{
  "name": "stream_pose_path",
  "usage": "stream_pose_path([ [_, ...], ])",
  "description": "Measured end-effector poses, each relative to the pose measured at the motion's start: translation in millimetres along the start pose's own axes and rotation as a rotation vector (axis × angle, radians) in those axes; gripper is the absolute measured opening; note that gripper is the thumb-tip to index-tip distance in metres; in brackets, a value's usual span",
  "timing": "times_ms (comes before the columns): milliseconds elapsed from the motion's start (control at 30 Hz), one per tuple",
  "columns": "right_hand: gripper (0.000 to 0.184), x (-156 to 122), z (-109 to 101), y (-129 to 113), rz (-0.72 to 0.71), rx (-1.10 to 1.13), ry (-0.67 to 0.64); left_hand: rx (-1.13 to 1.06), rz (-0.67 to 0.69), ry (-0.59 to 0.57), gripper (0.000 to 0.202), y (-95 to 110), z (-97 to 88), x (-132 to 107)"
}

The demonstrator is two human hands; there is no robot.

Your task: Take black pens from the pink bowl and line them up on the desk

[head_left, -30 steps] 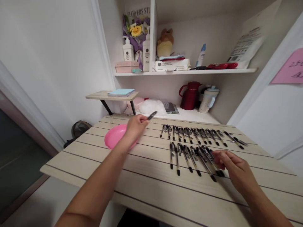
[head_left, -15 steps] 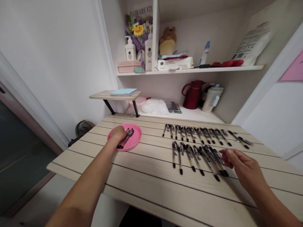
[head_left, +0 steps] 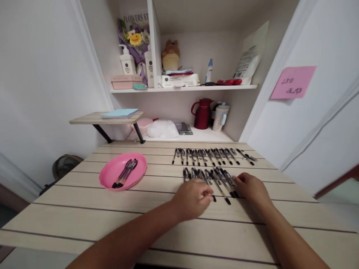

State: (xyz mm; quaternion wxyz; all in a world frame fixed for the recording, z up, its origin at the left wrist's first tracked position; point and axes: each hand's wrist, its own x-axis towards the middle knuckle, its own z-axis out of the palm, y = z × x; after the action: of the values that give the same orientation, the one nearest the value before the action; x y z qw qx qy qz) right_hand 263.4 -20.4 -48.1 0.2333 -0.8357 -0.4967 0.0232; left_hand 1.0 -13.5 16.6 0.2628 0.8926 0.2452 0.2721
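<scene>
Two rows of black pens lie on the pale slatted table [head_left: 84, 209]: a far row [head_left: 210, 155] and a near row [head_left: 215, 178]. My left hand [head_left: 192, 200] rests over the left end of the near row, fingers curled and pinching at a pen there. My right hand [head_left: 251, 188] lies on the right end of the same row, fingers bent down onto the pens. A pink dish [head_left: 110, 178] at the left holds several black pens [head_left: 125, 172].
A small raised shelf [head_left: 105, 119] with a blue pad stands at the table's back left. Behind are a red jug [head_left: 202, 114], a mug, bottles, a plush toy and flowers on wall shelves. A pink note [head_left: 293, 82] hangs on the right wall.
My left hand carried a pen to the pink dish, left it there, and has come back to the near row. The view has shifted right.
</scene>
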Motion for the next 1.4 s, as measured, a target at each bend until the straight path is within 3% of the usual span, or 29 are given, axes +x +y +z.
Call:
stream_pose_path([
  [133,0.031,-2,-3,-2,0.002,0.009,0.013,-0.076,0.027,-0.069,0.021,8,28.2,-2],
  [267,0.034,-6,-5,-4,-0.017,-0.038,-0.069,-0.106,-0.007,-0.079,0.021,3,40.4,-8],
  [433,0.032,-12,-6,-8,-0.025,-0.101,-0.147,-0.145,-0.038,-0.094,0.021,-6,39.2,-11],
  [733,0.025,-11,-11,-10,-0.018,0.018,-0.124,-0.227,-0.061,-0.107,0.021,-9,33.5,-9],
  [833,0.028,-10,-18,-14,-0.033,0.197,-0.034,-0.354,-0.154,-0.029,0.018,-13,34.9,-6],
  [900,0.028,-15,-19,-23,-0.109,0.386,-0.038,-0.571,-0.292,0.070,0.023,-17,37.1,-2],
  [1033,0.019,-40,-8,-52,-0.367,0.643,-0.272,-1.087,-0.539,0.301,0.047,-28,39.9,7],
  [1200,0.019,-57,1,-75,-0.504,0.691,-0.439,-1.280,-0.639,0.381,0.040,-34,33.8,10],
  [1267,0.022,-46,-5,-68,-0.442,0.697,-0.371,-1.332,-0.669,0.372,0.038,-32,30.8,10],
  [1333,0.028,-26,-15,-50,-0.290,0.645,-0.185,-1.368,-0.673,0.332,0.036,-28,29.0,9],
  [1400,0.028,-5,-25,-28,-0.114,0.453,-0.023,-1.365,-0.655,0.283,0.035,-24,28.9,8],
])
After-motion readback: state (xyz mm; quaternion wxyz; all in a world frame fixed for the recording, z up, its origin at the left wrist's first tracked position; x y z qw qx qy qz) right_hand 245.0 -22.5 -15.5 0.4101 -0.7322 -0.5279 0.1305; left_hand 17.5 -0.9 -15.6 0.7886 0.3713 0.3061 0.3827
